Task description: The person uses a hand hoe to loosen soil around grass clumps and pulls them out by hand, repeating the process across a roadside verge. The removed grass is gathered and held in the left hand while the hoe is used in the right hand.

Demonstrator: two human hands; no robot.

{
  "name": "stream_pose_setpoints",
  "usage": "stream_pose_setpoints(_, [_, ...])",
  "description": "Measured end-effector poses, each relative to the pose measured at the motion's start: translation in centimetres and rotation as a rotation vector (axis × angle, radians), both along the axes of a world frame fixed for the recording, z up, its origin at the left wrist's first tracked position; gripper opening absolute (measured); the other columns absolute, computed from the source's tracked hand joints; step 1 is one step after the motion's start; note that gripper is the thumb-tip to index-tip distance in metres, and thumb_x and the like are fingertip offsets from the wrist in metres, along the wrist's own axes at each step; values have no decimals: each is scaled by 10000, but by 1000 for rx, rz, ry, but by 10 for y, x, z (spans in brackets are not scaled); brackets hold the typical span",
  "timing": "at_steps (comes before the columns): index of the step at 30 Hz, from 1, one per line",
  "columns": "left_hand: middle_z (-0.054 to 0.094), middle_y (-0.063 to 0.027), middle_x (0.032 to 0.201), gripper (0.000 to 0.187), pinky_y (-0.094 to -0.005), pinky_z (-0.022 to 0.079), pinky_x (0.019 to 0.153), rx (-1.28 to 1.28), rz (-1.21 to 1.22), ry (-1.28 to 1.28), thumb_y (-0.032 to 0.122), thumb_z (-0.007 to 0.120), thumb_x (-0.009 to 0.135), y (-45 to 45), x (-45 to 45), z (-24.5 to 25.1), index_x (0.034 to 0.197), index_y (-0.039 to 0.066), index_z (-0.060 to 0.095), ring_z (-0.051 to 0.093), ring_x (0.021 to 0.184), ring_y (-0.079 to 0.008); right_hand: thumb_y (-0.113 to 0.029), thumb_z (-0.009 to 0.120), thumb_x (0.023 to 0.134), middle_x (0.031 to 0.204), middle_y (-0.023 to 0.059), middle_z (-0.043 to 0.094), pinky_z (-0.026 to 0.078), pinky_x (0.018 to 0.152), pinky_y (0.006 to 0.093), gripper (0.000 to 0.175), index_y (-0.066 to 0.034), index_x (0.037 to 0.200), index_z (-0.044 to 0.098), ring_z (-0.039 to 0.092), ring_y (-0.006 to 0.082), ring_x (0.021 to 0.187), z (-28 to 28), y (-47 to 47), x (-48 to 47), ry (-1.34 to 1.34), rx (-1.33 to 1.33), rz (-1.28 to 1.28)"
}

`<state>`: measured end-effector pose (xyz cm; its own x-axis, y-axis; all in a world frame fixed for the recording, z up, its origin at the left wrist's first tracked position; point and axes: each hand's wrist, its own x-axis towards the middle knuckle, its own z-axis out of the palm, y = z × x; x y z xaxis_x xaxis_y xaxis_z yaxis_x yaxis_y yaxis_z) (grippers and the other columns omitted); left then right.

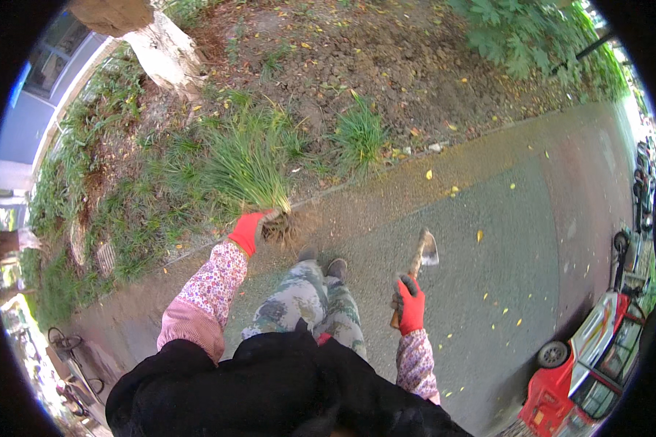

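My left hand (254, 229), in a red glove with a dark palm, grips a clump of long green grass-like plants (257, 169) near its base. Brown roots with soil (284, 232) hang from the clump beside the fingers, over the edge of the path. My right hand (410, 303), gloved the same way, is closed around the wooden handle of a small hand hoe (429, 248). Its metal blade points up and away from me, above the asphalt. Another green tuft (359, 139) stands in the soil by the path's edge, forward of my hands.
A planting bed with bare soil (328, 82) and low plants lies ahead, bounded by a curb (328, 191). A tree trunk with white paint (164, 52) rises at upper left. A red and white vehicle (585, 360) stands at lower right, a bicycle (74, 355) at lower left.
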<state>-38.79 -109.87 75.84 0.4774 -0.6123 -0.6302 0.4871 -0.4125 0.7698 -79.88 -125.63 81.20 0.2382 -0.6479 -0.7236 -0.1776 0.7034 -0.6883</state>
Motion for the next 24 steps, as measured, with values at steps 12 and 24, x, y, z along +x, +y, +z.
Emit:
stream_pose_setpoints(12, [706, -96, 1128, 435, -331, 527, 880, -210, -57, 21, 107, 752, 846, -233, 25, -32, 1241, -23, 627, 667, 989, -195, -267, 726, 900, 998, 52, 703, 497, 803, 287, 413, 5, 1204, 661, 631, 129, 882, -21, -210, 192, 59, -212, 559])
stream_pose_setpoints(24, [699, -126, 1104, 719, -315, 508, 891, 55, -560, -35, 165, 860, 725, -409, 127, -16, 1292, -95, 501, 644, 984, -157, -285, 786, 841, 1146, 159, 695, 487, 915, 308, 571, 84, 1233, 596, 639, 185, 1043, -58, -376, 323, -75, -74, 588])
